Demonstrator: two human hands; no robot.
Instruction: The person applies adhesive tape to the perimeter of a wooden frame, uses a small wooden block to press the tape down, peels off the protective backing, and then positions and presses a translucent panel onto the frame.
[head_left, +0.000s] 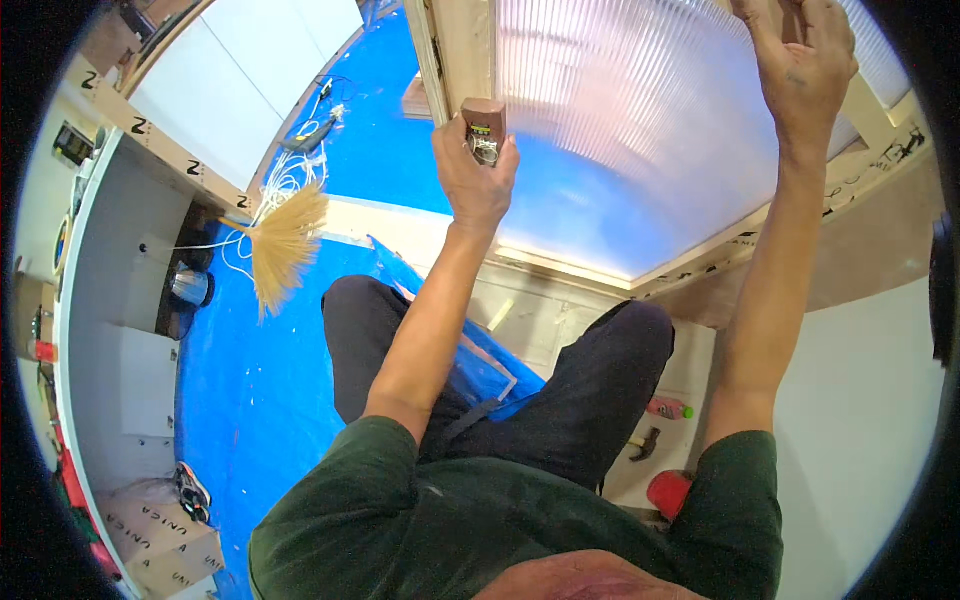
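In my left hand (472, 178) is a small wooden hand plane (485, 112), with pale curled shavings in its mouth. The plane is at the wooden edge of a framed door (466, 60) with a ribbed translucent panel (590, 110). High on the right, my right hand (808, 75) is raised in front of the panel near the frame. Its fingers are bent and partly cut off by the upper edge of the picture; what they hold, if anything, I cannot make out. My knees are bent below the door's lower rail (570, 272).
A straw broom (285, 245) and a tangle of white cord (290, 180) lie on the blue floor sheet (260, 400) to the left. Beside my right knee are a hammer (645, 444), a bottle with a green cap (668, 408) and a red container (668, 492). White cabinets (230, 80) stand at far left.
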